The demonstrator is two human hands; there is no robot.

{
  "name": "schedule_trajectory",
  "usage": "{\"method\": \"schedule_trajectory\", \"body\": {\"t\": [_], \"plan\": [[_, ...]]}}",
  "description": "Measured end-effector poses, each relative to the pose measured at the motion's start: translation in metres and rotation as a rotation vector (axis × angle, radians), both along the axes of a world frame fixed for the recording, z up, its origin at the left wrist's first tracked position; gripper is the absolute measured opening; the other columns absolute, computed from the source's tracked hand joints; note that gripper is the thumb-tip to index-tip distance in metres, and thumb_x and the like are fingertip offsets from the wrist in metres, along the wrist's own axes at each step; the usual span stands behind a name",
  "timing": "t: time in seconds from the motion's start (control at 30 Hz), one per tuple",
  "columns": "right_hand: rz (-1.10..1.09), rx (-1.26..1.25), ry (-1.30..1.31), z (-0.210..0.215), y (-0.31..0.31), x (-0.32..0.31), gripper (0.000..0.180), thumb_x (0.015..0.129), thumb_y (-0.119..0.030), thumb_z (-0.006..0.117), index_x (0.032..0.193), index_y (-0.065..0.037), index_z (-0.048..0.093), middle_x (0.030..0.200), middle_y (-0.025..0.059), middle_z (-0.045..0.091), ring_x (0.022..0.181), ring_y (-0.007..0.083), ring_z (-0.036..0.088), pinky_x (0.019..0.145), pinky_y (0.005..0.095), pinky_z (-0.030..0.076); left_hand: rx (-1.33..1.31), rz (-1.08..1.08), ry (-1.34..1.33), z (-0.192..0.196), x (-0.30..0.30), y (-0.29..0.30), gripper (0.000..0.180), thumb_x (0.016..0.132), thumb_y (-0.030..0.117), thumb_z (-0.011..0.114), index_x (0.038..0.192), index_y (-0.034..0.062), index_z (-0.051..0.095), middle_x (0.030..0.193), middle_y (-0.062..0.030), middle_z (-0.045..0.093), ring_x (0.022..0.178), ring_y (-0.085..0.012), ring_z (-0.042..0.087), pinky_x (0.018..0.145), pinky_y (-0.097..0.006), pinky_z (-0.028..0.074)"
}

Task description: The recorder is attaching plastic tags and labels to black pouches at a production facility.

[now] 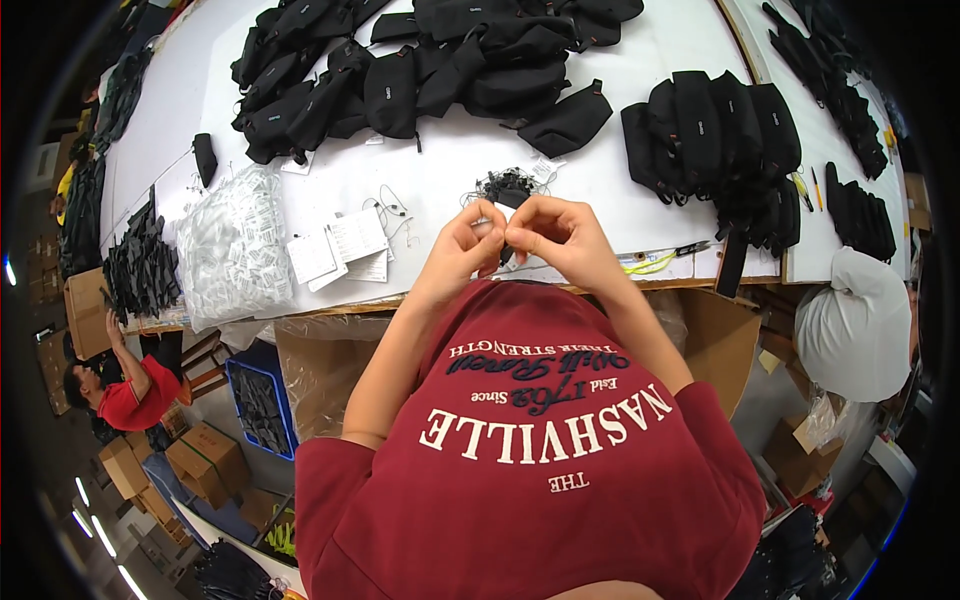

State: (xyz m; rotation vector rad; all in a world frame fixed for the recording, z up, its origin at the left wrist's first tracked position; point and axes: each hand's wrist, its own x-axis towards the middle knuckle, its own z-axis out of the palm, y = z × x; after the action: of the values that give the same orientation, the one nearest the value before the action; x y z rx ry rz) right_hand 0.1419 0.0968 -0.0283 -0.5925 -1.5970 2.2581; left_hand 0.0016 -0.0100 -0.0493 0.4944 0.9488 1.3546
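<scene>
My left hand (468, 240) and my right hand (562, 238) meet over the near edge of the table, thumbs and fingertips pinched together. What lies in the pinch is mostly covered by my fingers. A bit of white and some black show between and just below them, too small to name. Right behind my hands rests a tangled bunch of black cords (508, 185) with a white tag beside it. To the left are white printed cards (355, 236) and a few loose black strings (392, 205).
Black pouches (390, 92) cover the far side of the white table (420, 180), with another pile (710, 130) at right. A clear bag of white tags (235, 245) stands at left. A box cutter (692, 248) lies near the front edge. Another person in red (140, 395) is at far left.
</scene>
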Motion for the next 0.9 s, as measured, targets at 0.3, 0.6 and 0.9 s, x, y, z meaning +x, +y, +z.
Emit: {"method": "schedule_trajectory", "body": {"t": [0.3,0.6,0.9], "plan": [[0.454,0.668,-0.210,0.004,0.047,-0.025,0.041,0.087,-0.041,0.053,0.092,-0.001,0.066,0.085,0.0121,0.066,0.072,0.0251,0.059,0.068,0.0333,0.046,0.175,-0.379,0.595,0.066,0.018,-0.002,0.016,0.079,0.013,0.067,0.073,0.0026,0.056,0.064,0.0000,0.053,0.057,-0.0062,0.044,0.051,-0.021,0.033],[1.186,0.764,-0.726,-0.055,0.025,0.004,0.057,0.072,-0.037,0.061,0.117,-0.003,0.054,0.106,0.0200,0.061,0.094,0.0342,0.060,0.081,0.0401,0.047,0.363,-0.728,0.777,0.057,0.057,0.009,0.017,0.083,0.021,0.063,0.081,0.0053,0.056,0.075,-0.0050,0.056,0.069,-0.0155,0.053,0.065,-0.029,0.043],[0.416,0.214,-0.538,-0.051,0.018,0.074,0.034,0.089,-0.024,0.052,0.116,-0.005,0.058,0.094,0.0112,0.066,0.081,0.0159,0.060,0.076,0.0279,0.045,0.042,-0.301,0.810,-0.015,0.025,-0.016,0.032,0.080,0.012,0.062,0.110,0.0063,0.053,0.109,-0.0079,0.053,0.102,-0.0210,0.049,0.090,-0.034,0.038]]}}
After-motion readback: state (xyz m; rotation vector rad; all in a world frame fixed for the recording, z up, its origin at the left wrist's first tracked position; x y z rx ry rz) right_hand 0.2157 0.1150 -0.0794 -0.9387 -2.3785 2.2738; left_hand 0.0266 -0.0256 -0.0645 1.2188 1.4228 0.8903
